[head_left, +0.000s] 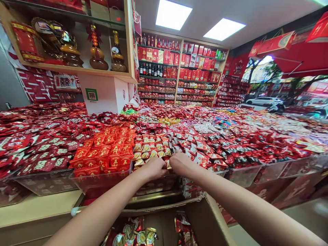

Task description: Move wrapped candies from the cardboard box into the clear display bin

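Observation:
Both hands reach forward to the bin of red-and-cream candy packets [151,147] printed with a yellow fruit. My left hand [155,168] is closed at the front of that bin, its fingers curled over the packets; what they grip is hidden. Close beside it, my right hand [179,163] is closed too, knuckles up, at the bin's right side, and its fingertips cannot be made out. Below my forearms an open cardboard box [216,218] holds loose packets [142,236] of the same look at its left and more red packets [183,227] at its right.
Orange-red packets [102,150] fill the bin to the left, and maroon packets [51,153] lie farther left. Red and white packets [202,145] are heaped to the right. Clear plastic bin walls [243,176] line the front edge. A white pillar [99,99] rises behind.

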The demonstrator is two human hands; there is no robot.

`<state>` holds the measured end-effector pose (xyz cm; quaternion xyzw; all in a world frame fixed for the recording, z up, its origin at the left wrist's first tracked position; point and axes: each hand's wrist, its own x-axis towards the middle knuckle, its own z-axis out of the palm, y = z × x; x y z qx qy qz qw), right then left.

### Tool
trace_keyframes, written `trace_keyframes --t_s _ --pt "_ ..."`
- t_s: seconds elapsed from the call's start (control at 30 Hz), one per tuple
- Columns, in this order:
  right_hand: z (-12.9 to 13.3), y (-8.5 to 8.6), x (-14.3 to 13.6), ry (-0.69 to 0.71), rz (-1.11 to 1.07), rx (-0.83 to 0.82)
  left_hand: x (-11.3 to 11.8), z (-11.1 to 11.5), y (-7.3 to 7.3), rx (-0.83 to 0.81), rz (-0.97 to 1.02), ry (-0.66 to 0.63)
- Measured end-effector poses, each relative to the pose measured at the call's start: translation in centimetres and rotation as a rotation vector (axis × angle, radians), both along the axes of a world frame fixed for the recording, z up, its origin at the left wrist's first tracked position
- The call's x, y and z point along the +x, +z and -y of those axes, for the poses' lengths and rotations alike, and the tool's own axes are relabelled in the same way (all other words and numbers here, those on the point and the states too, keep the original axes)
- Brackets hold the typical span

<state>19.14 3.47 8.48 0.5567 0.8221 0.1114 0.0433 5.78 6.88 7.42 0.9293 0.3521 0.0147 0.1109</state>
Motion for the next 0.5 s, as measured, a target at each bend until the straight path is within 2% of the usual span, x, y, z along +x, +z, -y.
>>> trace_keyframes --t_s 0.1,0.17,0.27,0.33,0.4,0.43,0.5 --pt "0.1 0.1 -0.2 0.027 0.018 0.005 0.1 0.3 -0.1 0.013 0.037 0.022" --pt "0.7 0.9 -0.3 0.024 0.021 0.014 -0.1 0.5 0.4 0.021 0.074 0.023" --pt "3.1 2.4 -0.3 0.015 0.004 0.079 -1.6 1.4 2.0 0.052 0.167 0.024" --pt "5.6 2.5 -0.5 0.063 -0.054 0.088 -3.3 2.8 2.8 0.079 0.237 0.036" --pt "8.0 0.7 -1.1 0.137 -0.181 -0.034 -5.2 5.0 2.5 0.047 0.276 0.043" --pt "9.1 -0.9 -1.6 0.177 -0.267 -0.145 -6.0 6.3 1.8 -0.077 0.291 0.022" --pt "10.7 -5.2 -3.0 0.160 -0.489 -0.363 -7.1 8.7 -0.5 -0.303 0.305 -0.055"
